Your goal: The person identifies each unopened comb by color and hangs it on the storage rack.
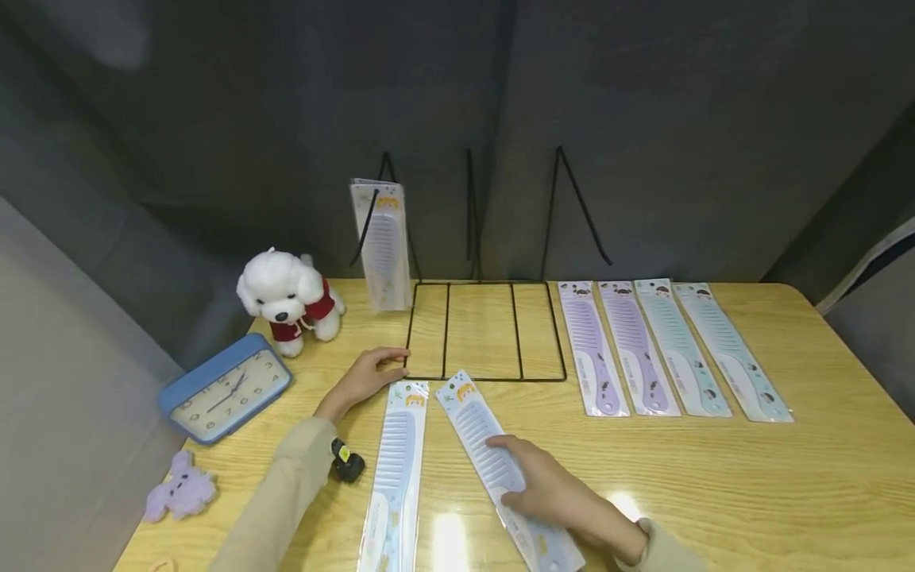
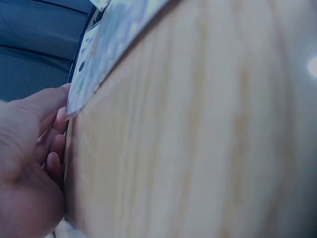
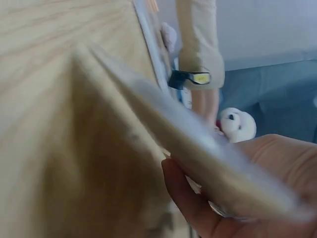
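Note:
My right hand (image 1: 546, 488) grips a packaged comb (image 1: 486, 445) that lies slanted on the wooden table (image 1: 822, 492); its fingers lie across the pack. In the right wrist view the pack (image 3: 198, 148) is tilted up over a finger of that hand (image 3: 198, 208). A second packaged comb (image 1: 396, 469) lies just left of it. My left hand (image 1: 372, 369) rests open on the table at the front left corner of a black wire rack (image 1: 486, 378). In the left wrist view its fingers (image 2: 52, 148) sit beside a pack's edge (image 2: 99, 54). One packaged comb (image 1: 382, 242) stands upright at the rack's left end.
Several packaged combs (image 1: 672, 349) lie side by side right of the rack. A white plush dog (image 1: 289, 300), a blue clock (image 1: 225, 388) and a small purple plush (image 1: 180, 494) sit at the left. Grey fabric walls close in the back and sides.

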A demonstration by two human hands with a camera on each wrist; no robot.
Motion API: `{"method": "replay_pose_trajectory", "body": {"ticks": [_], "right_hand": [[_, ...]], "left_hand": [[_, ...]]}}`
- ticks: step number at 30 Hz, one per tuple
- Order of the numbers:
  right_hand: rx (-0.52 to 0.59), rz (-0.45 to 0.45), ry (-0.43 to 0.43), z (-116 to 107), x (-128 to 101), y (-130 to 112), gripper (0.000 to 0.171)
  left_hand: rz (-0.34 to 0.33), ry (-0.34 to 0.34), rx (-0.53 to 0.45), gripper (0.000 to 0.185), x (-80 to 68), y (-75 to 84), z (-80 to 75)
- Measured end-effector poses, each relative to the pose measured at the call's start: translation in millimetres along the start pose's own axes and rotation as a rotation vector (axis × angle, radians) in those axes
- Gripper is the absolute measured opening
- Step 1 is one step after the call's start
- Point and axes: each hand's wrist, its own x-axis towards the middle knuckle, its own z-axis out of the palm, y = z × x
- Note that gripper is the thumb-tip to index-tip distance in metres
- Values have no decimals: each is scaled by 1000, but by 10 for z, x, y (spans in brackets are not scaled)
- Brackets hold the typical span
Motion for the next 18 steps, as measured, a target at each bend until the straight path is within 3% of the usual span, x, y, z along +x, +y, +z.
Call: {"method": "replay_pose_trajectory", "body": {"ticks": [4,7,13,18], "right_hand": [[-35,7,118,-102,-63,-87,66],[-49,-52,238,-160,-88,-156,68],[-51,-387,441,-182,1,-276,70],[-45,-613,448,-174,165,-492,62]], "left_hand": [[-6,-11,3,38,3,12,-11],[-6,-18,3,38,8,19,-22],[21,-5,5,38,27,-5,-31],[51,8,-19,35,23,-49,-4]]}}
